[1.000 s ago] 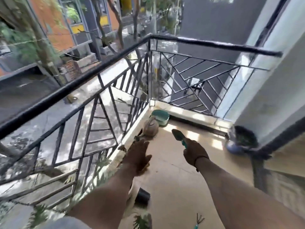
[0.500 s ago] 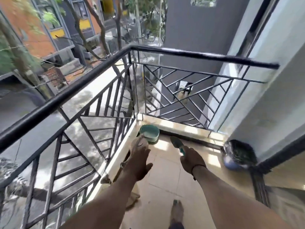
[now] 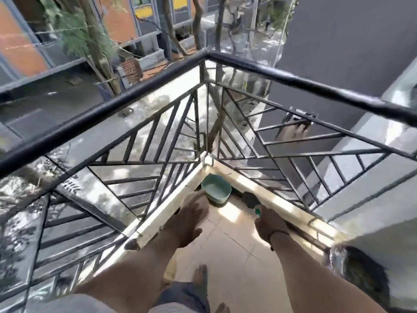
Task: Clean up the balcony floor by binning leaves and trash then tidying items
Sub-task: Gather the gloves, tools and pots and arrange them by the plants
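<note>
Green trowel (image 3: 252, 201) gripped, left hand (image 3: 187, 220) outstretched

railing (image 3: 293, 81): black painted metal, slight sheen | floor (image 3: 228, 242): pale smooth tiles, glossy where sunlit | kerb (image 3: 171, 204): cream painted masonry, matt, scuffed | bowl (image 3: 216, 188): green plastic, smooth, matt | trowel (image 3: 251, 199): dark matt blade, teal plastic-looking grip | wall (image 3: 352, 41): grey, matt, flat finish

Black railing, cream floor, green pot

The railing (image 3: 293, 80) has slanted black bars; the pot (image 3: 216, 188) is teal-green; the floor (image 3: 228, 242) tiles are cream.
</note>
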